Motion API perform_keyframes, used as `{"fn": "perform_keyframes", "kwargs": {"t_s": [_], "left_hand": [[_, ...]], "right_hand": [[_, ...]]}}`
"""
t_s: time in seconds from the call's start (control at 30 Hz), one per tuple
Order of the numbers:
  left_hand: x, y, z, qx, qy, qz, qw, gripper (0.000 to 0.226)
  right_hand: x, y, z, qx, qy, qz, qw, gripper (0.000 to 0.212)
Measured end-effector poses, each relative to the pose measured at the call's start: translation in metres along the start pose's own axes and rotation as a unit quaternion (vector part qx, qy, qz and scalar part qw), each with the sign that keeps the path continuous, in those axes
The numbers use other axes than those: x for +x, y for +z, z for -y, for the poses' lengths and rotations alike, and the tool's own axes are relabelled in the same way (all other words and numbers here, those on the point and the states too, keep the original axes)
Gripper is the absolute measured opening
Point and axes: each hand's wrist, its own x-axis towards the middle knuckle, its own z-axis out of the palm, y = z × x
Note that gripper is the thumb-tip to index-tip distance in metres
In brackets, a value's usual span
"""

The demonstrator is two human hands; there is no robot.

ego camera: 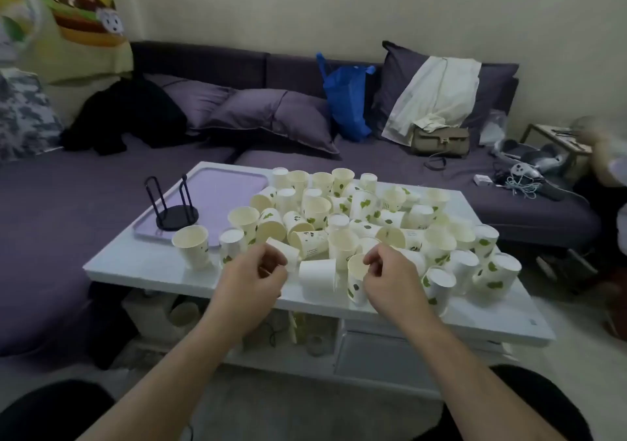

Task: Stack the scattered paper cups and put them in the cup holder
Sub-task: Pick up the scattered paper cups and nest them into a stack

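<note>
Many white paper cups with green leaf prints (pixel 359 210) lie scattered, upright, tipped and upside down, over the white low table (pixel 142 264). The black wire cup holder (pixel 176 215) stands with no cups in it on a lilac tray (pixel 230 186) at the table's back left. My left hand (pixel 258 271) is curled around a tilted cup (pixel 285 251) near the front edge. My right hand (pixel 386 271) pinches the rim of an upright cup (pixel 355 283) close beside it. A plain white cup (pixel 317 276) lies on its side between the two hands.
A single upright cup (pixel 191 245) stands by the tray's front corner. A purple sofa (pixel 305 155) wraps around behind the table, with cushions, a blue bag (pixel 346 101), a beige handbag (pixel 439 140) and cables. My knees are at the bottom corners.
</note>
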Motion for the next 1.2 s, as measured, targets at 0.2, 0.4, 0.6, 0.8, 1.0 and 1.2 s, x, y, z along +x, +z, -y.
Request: {"fn": "perform_keyframes", "kwargs": {"t_s": [0.2, 0.4, 0.6, 0.8, 1.0, 1.2], "left_hand": [[0.032, 0.030, 0.008, 0.098, 0.036, 0.089, 0.991, 0.018], [0.045, 0.032, 0.015, 0.098, 0.053, 0.112, 0.987, 0.019], [0.054, 0.019, 0.006, -0.074, 0.002, 0.189, 0.979, 0.048], [0.065, 0.003, 0.009, -0.149, -0.063, 0.190, 0.968, 0.053], [0.077, -0.007, 0.023, -0.171, -0.095, 0.147, 0.970, 0.043], [0.080, 0.000, 0.026, -0.174, -0.102, 0.142, 0.969, 0.034]], "right_hand": [[0.014, 0.016, -0.020, -0.240, -0.101, 0.036, 0.965, 0.023], [0.018, -0.004, -0.011, -0.302, -0.156, -0.003, 0.940, 0.013], [0.035, -0.031, 0.054, -0.002, -0.190, 0.039, 0.981, 0.023], [0.040, 0.008, 0.046, 0.123, -0.135, 0.022, 0.983, 0.023], [0.045, 0.035, 0.009, -0.137, -0.173, 0.068, 0.973, 0.044], [0.037, 0.065, 0.015, -0.367, -0.212, 0.149, 0.893, 0.076]]}}
